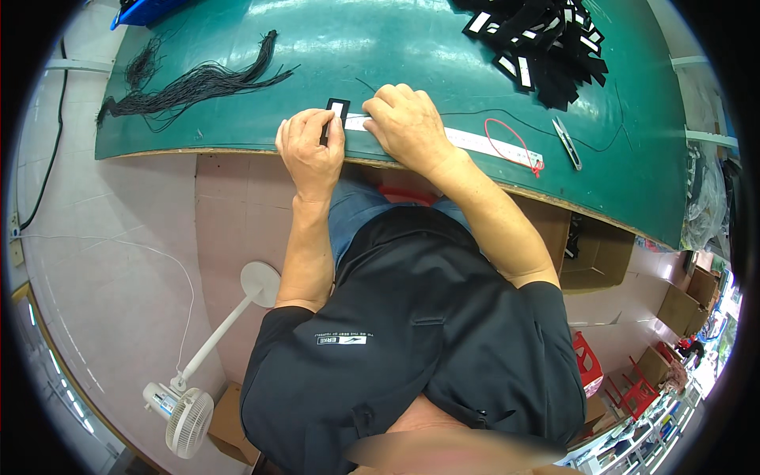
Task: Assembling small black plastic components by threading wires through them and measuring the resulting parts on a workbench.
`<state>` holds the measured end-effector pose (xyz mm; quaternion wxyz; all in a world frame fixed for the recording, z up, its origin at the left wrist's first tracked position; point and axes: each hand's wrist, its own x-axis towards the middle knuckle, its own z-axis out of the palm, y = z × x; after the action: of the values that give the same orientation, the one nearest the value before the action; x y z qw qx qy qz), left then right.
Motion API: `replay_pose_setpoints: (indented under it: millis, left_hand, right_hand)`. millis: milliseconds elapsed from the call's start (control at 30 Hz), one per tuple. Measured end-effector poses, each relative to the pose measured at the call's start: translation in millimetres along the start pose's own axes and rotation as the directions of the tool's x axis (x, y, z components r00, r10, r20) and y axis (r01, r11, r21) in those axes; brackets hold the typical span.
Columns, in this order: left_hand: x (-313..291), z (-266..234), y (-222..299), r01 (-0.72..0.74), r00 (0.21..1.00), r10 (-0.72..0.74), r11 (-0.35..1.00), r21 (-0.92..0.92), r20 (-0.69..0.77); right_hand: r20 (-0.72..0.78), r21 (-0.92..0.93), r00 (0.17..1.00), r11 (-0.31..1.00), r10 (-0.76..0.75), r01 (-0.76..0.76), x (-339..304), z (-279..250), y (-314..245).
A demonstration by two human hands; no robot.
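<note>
Left hand (310, 146) pinched the black tag (336, 111) at the desk (396, 47) edge; right hand (405, 123) pressed flat on the white ruler (483, 142). Risk: ruler slipping if pressure eased, misaligning the tag.

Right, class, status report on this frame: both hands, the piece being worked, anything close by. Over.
Left hand pinching small black tag at table edge. Right hand pressing flat on white ruler. Red loop, snips lie right; black cord bundle lies left.

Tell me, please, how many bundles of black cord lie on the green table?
2: a large bundle of black cord left of the left hand, and a smaller tangle at its upper left. More may lie out of view.
</note>
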<state>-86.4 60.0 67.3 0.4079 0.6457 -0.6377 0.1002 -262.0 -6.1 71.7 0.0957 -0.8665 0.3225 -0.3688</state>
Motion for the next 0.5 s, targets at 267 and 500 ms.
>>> replay_pose_setpoints:
  millis: [267,500]
  left_hand:
    - [0,4,2,-0.003,0.999,0.004,1.000,0.014,-0.033]
    - [1,6,4,-0.001,0.998,0.003,0.999,0.039,-0.060]
  right_hand:
    - [0.051,-0.087,0.999,0.996,0.000,0.005,0,10,6]
    - [0.053,-0.095,0.999,0.995,0.000,0.006,2,12,4]
